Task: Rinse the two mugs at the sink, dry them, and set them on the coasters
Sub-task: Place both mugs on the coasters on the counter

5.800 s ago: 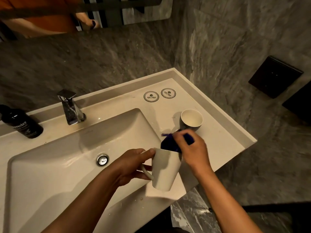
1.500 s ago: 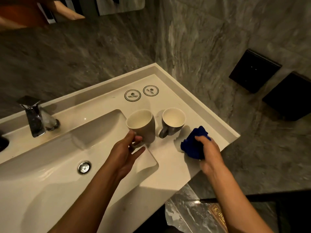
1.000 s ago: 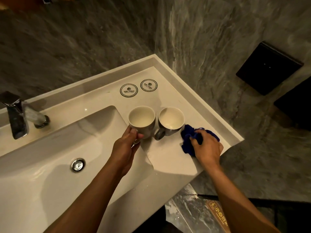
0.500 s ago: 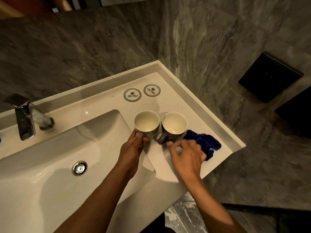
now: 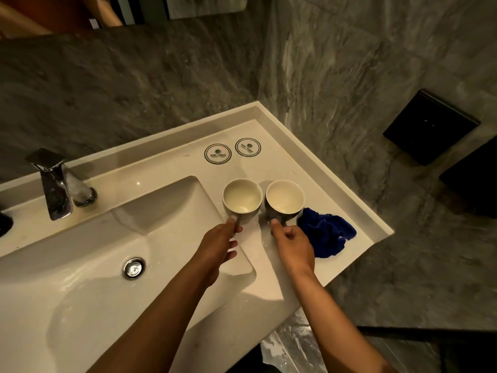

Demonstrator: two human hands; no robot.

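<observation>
Two upright mugs stand side by side on the counter right of the basin: a white mug (image 5: 242,198) and a grey mug (image 5: 284,201) with a pale inside. My left hand (image 5: 219,242) grips the white mug's handle. My right hand (image 5: 291,242) is closed on the grey mug's handle. Two round printed coasters lie farther back near the corner, the left coaster (image 5: 217,154) and the right coaster (image 5: 247,147), both bare. A crumpled blue cloth (image 5: 326,231) lies on the counter just right of my right hand.
The white sink basin (image 5: 80,265) with its chrome drain (image 5: 133,268) fills the left. A chrome faucet (image 5: 55,184) stands behind it. Marble walls close the back and right. The counter's raised rim (image 5: 376,224) runs along the right edge.
My left hand set the white mug down beside the grey mug. My right hand dropped the blue cloth on the counter and took hold of the grey mug's handle.
</observation>
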